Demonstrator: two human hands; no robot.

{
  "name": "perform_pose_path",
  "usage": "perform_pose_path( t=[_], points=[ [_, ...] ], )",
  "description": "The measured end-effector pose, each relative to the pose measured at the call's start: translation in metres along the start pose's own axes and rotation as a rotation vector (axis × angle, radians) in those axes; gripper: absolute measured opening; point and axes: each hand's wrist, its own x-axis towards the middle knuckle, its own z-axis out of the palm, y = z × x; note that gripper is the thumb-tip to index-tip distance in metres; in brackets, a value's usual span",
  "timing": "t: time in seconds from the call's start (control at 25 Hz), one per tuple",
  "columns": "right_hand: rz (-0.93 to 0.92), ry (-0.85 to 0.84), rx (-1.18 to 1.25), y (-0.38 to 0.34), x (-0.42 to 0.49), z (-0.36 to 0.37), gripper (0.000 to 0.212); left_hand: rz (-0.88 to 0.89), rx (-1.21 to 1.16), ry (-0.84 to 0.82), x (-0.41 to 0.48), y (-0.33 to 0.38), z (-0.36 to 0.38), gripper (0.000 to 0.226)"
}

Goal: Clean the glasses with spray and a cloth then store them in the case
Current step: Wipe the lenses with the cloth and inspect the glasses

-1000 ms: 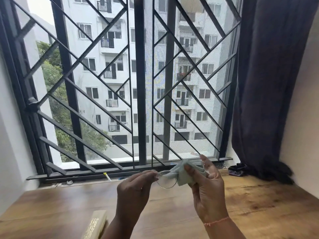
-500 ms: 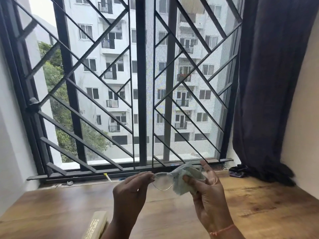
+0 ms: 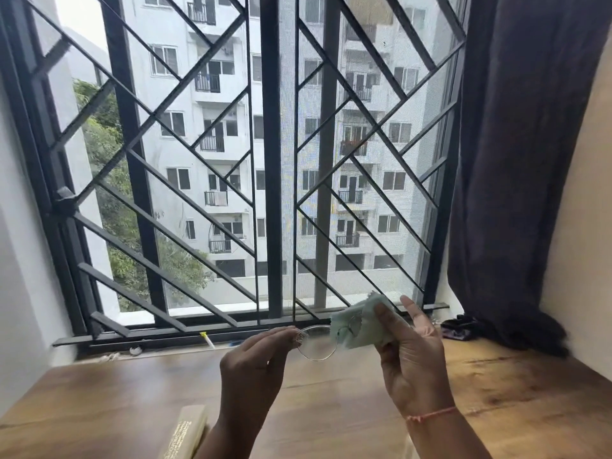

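**While one lens is wiped, the frame hangs by a pinch**

Where the fingers (image 3: 285,333) of the left hand (image 3: 251,366) close, they pinch the glasses (image 3: 316,344) at the outer end of the frame, fingertips bunched tight on the thin metal. At the other end of the glasses, the right hand (image 3: 414,362) has a pale green cloth (image 3: 359,326) nipped between thumb and fingers and folded over the far lens, with one finger sticking up straight behind it. The near lens is bare and see-through.

The glasses are held up in the air, well above the wooden worktop (image 3: 496,392), with the window grille (image 3: 271,160) behind them. Below the glasses and towards the person, a pale printed box (image 3: 185,435) lies at the worktop's edge. Beyond the cloth end of the glasses, a small dark object (image 3: 458,327) sits under the dark curtain (image 3: 530,160). I cannot tell whether either one is the case, and I see no spray.

My guess is that wiping is under way and storing is not yet started. The risk I see is the grip: the frame is held at one end only, so a hard rub from the cloth could twist or bend it, or pull it out of the pinch and drop it onto the worktop. Bare fingertips near the rim could also smear the lens.
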Motion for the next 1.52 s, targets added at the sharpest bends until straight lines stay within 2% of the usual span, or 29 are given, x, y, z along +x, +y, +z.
perform_pose_path(
  t=[0.12,0.16,0.2,0.32,0.36,0.52,0.84,1.0,1.16,1.32,1.4,1.52],
  points=[
    [0.002,0.008,0.009,0.005,-0.001,-0.004,0.132,-0.03,0.003,0.013,0.002,-0.002,0.001,0.012],
    [0.003,0.003,0.004,0.008,-0.003,-0.006,0.137,-0.031,0.016,0.015,0.003,-0.003,0.001,0.012],
    [0.011,-0.006,0.0,0.011,-0.004,-0.008,0.133,-0.033,0.029,0.014,0.003,-0.004,0.002,0.012],
    [0.033,-0.029,-0.001,0.019,-0.009,-0.012,0.096,-0.029,0.052,-0.008,0.005,-0.005,0.004,0.011],
    [0.033,-0.027,-0.006,0.021,-0.008,-0.011,0.094,-0.022,0.046,-0.015,0.006,-0.004,0.004,0.013],
    [-0.006,0.014,-0.038,0.018,0.001,-0.005,0.113,0.032,0.028,-0.041,0.009,0.0,0.006,0.02],
    [-0.011,0.002,0.008,0.009,0.014,-0.01,0.076,0.041,0.141,-0.024,0.023,-0.004,0.008,0.015],
    [0.016,-0.025,0.011,0.014,0.009,-0.017,0.082,0.022,0.141,-0.005,0.027,-0.009,0.009,0.008],
    [0.047,-0.038,-0.018,0.022,0.005,-0.015,0.087,0.012,0.116,-0.004,0.028,-0.011,0.01,0.01],
    [0.052,0.008,-0.067,0.022,0.011,-0.008,0.119,0.051,0.15,-0.016,0.033,-0.009,0.009,0.015],
    [0.033,0.022,-0.046,0.018,0.014,-0.004,0.117,0.037,0.141,-0.006,0.035,-0.007,0.009,0.015],
    [0.02,0.017,0.028,0.013,0.021,-0.005,0.093,0.03,0.13,0.021,0.037,-0.007,0.008,0.019]
  ],
)
